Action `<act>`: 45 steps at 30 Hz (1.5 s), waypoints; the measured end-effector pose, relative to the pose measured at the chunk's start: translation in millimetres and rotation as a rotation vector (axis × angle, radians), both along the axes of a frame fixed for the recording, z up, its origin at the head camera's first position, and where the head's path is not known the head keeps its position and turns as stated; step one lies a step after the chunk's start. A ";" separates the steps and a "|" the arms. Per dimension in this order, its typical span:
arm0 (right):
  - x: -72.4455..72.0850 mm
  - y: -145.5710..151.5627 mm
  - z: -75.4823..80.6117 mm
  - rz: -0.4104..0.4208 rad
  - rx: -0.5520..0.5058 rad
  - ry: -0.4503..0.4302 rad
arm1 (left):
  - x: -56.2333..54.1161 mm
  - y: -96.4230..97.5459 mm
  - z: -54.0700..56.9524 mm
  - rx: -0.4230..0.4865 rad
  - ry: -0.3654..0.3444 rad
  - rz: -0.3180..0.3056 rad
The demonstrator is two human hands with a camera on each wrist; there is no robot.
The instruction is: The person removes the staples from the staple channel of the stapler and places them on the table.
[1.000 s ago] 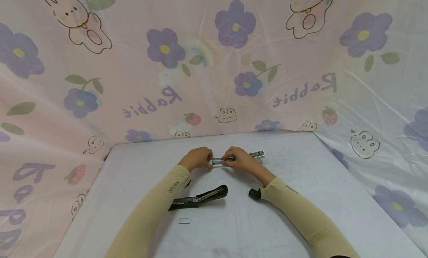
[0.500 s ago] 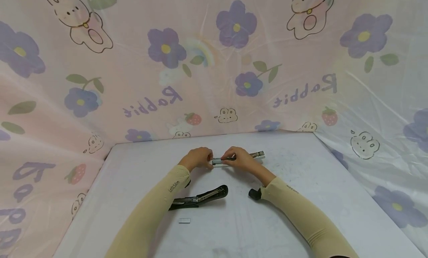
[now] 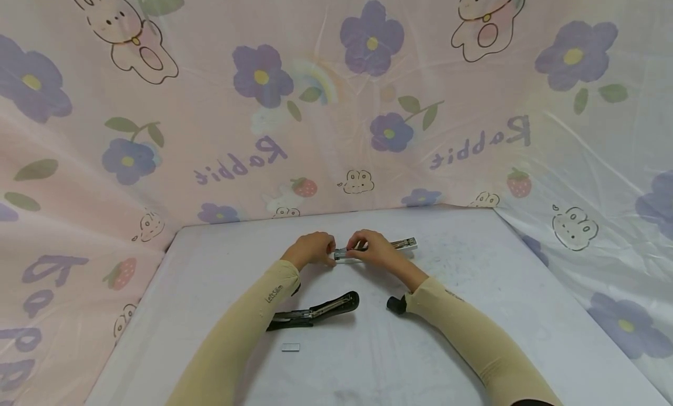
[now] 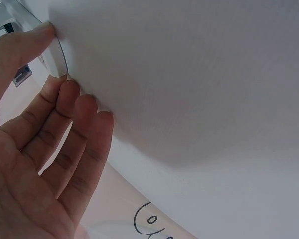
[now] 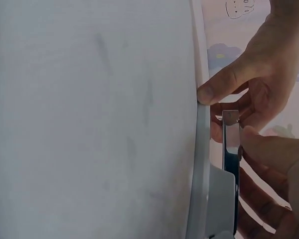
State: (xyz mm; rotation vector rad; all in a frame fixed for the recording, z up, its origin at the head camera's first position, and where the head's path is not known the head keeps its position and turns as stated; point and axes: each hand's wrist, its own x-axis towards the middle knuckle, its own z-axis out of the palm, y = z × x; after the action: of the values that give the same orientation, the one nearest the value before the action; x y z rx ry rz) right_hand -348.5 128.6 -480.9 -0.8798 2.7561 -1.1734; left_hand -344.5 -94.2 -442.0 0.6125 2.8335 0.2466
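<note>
A white stapler [image 3: 406,243] lies opened out on the far middle of the table, its metal staple channel facing up. My left hand [image 3: 315,247] grips its left end; in the left wrist view the thumb lies on one side of the white base [image 4: 54,59] and the fingertips on the other. My right hand [image 3: 375,248] pinches at the metal channel [image 5: 231,144] with thumb and fingers, close to the left hand. Those fingers hide the middle of the stapler, and whether a loose staple strip is between them cannot be seen.
A black stapler [image 3: 321,310] lies opened out nearer to me, partly behind the left sleeve. In front of it is a small strip of staples [image 3: 291,347]. A dark wrist-camera piece [image 3: 396,305] sits by the right sleeve. Patterned cloth [image 3: 326,131] hangs behind the table.
The right-hand fingers have shifted slightly left along the channel, and the right forearm has moved a little left. The left hand and the black stapler look nearly still.
</note>
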 end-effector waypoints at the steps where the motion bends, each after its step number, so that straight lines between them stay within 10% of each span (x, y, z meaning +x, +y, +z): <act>1: -0.1 -0.7 -0.2 -0.005 0.000 -0.003 | 0.1 0.0 -0.2 0.000 0.001 -0.002; 45: 34.8 25.4 11.8 0.005 0.047 0.001 | 0.8 2.7 3.6 -0.045 -0.014 -0.015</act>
State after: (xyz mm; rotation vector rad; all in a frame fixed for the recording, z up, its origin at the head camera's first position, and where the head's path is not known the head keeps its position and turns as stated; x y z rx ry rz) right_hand -313.7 154.0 -469.1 -0.8819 2.7687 -1.1023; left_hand -343.6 -91.5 -438.4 0.6191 2.8117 0.1830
